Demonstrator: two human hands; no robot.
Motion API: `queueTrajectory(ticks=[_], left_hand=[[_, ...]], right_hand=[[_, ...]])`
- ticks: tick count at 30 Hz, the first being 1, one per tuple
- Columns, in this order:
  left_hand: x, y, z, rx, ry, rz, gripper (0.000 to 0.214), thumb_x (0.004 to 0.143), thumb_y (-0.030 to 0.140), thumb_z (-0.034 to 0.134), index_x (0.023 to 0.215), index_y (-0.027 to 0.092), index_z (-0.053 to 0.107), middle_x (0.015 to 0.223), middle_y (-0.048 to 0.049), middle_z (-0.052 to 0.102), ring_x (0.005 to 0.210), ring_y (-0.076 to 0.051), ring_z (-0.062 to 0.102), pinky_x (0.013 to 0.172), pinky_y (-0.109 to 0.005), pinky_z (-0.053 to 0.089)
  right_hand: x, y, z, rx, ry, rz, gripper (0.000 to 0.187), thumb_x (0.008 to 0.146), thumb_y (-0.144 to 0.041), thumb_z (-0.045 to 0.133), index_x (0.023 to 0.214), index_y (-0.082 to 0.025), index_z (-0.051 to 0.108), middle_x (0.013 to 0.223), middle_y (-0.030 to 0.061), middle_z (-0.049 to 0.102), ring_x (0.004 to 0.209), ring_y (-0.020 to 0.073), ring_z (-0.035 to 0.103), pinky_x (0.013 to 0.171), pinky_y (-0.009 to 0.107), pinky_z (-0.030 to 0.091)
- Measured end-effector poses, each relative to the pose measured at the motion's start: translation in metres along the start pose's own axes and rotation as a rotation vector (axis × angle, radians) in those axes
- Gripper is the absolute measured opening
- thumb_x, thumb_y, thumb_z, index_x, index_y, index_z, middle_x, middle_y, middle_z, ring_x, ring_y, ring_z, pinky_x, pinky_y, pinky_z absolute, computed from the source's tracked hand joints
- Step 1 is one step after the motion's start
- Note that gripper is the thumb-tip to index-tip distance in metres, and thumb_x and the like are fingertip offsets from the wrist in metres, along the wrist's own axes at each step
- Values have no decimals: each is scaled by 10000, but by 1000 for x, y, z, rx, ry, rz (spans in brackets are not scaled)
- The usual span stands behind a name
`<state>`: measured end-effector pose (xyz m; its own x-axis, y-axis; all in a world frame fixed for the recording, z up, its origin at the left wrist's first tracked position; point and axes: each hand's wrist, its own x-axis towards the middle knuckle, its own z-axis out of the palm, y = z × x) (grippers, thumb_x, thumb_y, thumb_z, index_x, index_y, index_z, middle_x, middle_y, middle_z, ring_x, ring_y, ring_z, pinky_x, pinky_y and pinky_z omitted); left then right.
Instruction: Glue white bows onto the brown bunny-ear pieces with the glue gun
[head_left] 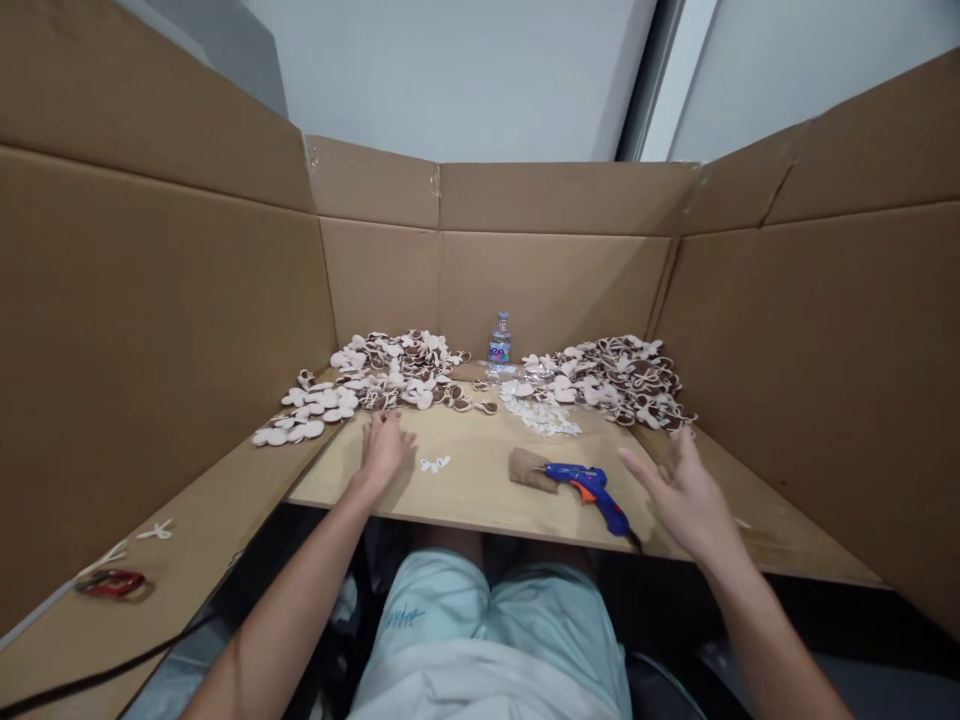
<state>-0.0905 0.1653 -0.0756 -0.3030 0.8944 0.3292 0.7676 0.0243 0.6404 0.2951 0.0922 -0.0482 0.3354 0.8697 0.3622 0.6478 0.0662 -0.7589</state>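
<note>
1. The fingers of my left hand point(386, 447) bend downward at the near edge of the left heap of brown-and-white cord-looped pieces point(394, 380). I cannot tell whether they pinch one.
2. The fingers of my right hand point(694, 500) are spread, thumb apart, with nothing visible between them. The right heap of similar pieces point(619, 380) lies just beyond.
3. Between my two sets of fingers, nearer the right, lies the blue hot-glue gun point(589, 480), unheld, its nozzle against a brown block point(529, 468) on the tabletop point(465, 500).
4. Just right of my left fingers sit a few small white cut-outs point(435, 464), set apart; I judge these are next in line and not yet stuck to anything.
5. Farther out, between both hands, spreads a larger scatter of white cut-outs point(544, 412), so I reckon plenty remains.
6. Both heaps are large. I take one as waiting and the other as finished, but which is which I cannot tell from here.
7. No joined piece lies by the glue gun, so this round seems barely begun.
</note>
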Motion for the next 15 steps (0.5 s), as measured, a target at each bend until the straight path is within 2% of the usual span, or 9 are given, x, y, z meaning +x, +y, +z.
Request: queueTrajectory(ticks=[3,5,7,10,12,15], left_hand=[[27,-17,-5,119,12,-36,358,903,318,580,1228,170,554,1265,-106,569,1076,-247,593,887,-470,511],[39,-24,-8,165,-6,-53,355,901,320,583,1219,164,559,1238,-103,584,1051,-241,605,869,-458,521],[47,-29,-10,187,-29,-71,349,901,321,583,1212,164,563,1225,-101,591,1039,-237,610,860,-450,526],[53,-33,-12,179,-61,-103,345,901,322,584,1207,164,566,1219,-98,594,1033,-236,613,855,-445,528],[55,-34,-15,145,-80,-128,344,900,321,585,1205,164,567,1215,-96,596,1030,-236,614,851,-443,530],[53,-30,-19,49,-96,-162,341,901,320,584,1202,162,568,1210,-96,598,1022,-233,616,848,-442,531]], right_hand=[[-2,7,5,-408,-171,17,840,731,-538,656,1310,43,476,1268,319,556,1191,411,541,902,416,469],[-5,7,9,-573,-311,35,586,733,-494,675,1069,-15,639,1043,283,666,1012,381,635,788,381,483],[-6,7,13,-618,-392,45,382,744,-462,677,862,-99,676,873,215,698,854,323,666,664,327,454],[-3,10,19,-574,-440,71,260,751,-407,675,681,-159,637,719,142,686,701,259,648,544,283,368],[-2,13,23,-531,-468,80,239,761,-353,660,607,-176,611,632,96,660,627,221,622,513,270,326],[0,16,29,-455,-487,85,196,777,-266,627,600,-184,611,579,45,630,578,179,590,502,253,300]])
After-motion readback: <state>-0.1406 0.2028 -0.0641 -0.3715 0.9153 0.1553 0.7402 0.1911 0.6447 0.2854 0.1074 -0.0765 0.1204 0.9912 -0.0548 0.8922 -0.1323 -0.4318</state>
